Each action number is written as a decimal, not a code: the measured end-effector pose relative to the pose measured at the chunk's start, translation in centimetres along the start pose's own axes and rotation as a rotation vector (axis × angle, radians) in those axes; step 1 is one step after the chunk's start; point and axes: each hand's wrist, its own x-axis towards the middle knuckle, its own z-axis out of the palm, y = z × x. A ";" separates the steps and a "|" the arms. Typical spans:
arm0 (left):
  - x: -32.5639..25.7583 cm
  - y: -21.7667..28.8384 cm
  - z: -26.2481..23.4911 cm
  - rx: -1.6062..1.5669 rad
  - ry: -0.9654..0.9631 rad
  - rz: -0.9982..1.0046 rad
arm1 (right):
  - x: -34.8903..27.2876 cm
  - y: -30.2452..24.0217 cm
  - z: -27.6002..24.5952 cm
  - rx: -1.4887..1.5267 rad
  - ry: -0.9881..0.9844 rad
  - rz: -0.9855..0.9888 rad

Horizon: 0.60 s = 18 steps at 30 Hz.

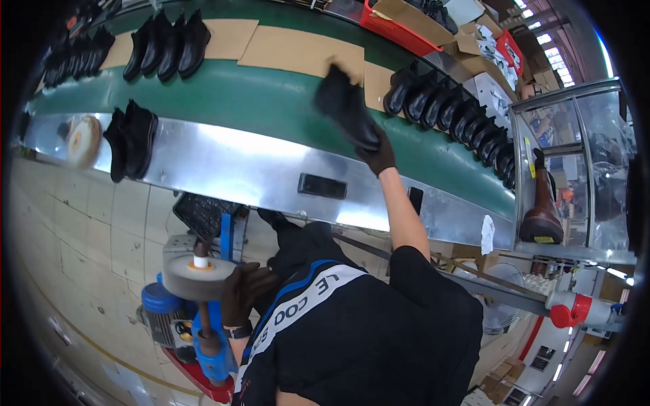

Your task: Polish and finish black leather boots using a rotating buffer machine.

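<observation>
My right hand, in a dark brown glove, reaches over the green belt and grips a black ankle boot at its toe. The boot is tilted, its shaft pointing up and left, and motion smears it; whether a second boot is behind it I cannot tell. Low on the left, my gloved left hand is held beside the buffing wheel, fingers stretched out and holding nothing. A pair of black boots stands on the metal ledge.
Boots line the belt's far side at right, with more boots at left on cardboard sheets. On the ledge lie a black phone-like slab and a round pale pad. A blue motor stands below; a glass-sided frame bounds the right.
</observation>
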 end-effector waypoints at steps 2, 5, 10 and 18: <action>0.5 2.0 1.1 0.142 0.054 -0.012 | 4.5 -1.3 0.0 0.006 0.066 -0.042; 1.3 4.0 1.4 0.165 0.155 -0.030 | 13.1 -3.3 -1.2 0.098 0.154 -0.085; 0.7 6.8 0.6 0.111 0.318 -0.107 | 21.0 -5.8 -4.1 0.480 0.178 -0.080; -1.2 7.0 4.0 0.172 0.536 -0.048 | 21.7 6.5 5.0 -0.159 0.820 -0.595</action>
